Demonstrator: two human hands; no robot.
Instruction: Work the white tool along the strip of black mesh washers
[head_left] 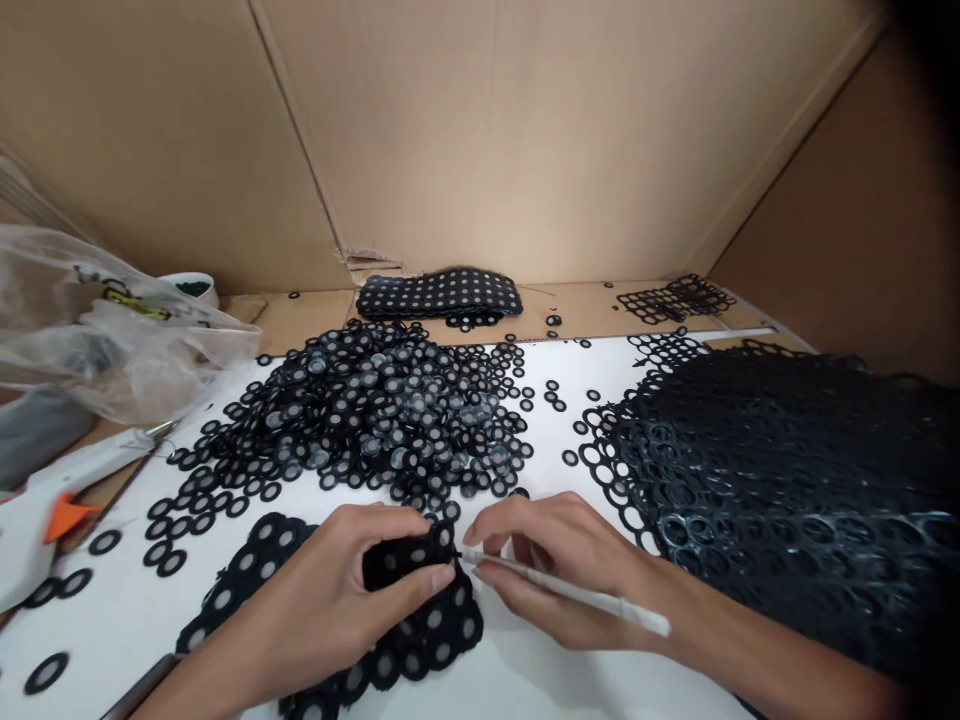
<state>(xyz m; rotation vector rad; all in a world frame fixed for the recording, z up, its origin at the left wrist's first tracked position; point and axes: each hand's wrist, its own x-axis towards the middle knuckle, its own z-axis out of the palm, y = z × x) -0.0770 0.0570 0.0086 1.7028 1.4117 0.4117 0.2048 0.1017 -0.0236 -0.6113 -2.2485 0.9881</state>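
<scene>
My left hand pinches the edge of a flexible black sheet dotted with pale round centres, folding part of it up between thumb and fingers. Between the fingertips of my right hand is a thin white pen-like stick. Its tip meets the sheet's edge beside my left thumb; what the tip is made of is too small to tell. More of the dotted sheet spreads out behind my left wrist, partly hidden by it.
A heap of loose black rings with pale centres lies ahead. Black ring netting is piled at right. At left are a white glue gun with an orange trigger, a clear plastic bag and a white cup. A dotted stack stands by the cardboard wall.
</scene>
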